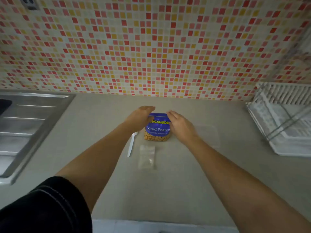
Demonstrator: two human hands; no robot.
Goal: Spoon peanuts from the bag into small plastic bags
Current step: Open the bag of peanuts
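A blue bag of salted peanuts (157,130) stands upright in the middle of the counter, nuts showing through its clear bottom. My left hand (140,117) is against the bag's top left side and my right hand (180,126) against its top right side; both hold it near the sealed top. A white plastic spoon (131,145) lies on the counter just left of the bag. A small clear plastic bag (146,156) lies flat in front of the peanut bag. Another clear bag (208,137) lies faintly visible to the right.
A steel sink with its ribbed draining board (25,128) takes up the left side. A white dish rack (284,120) stands at the right. The mosaic tiled wall (151,47) rises behind the grey counter (168,190).
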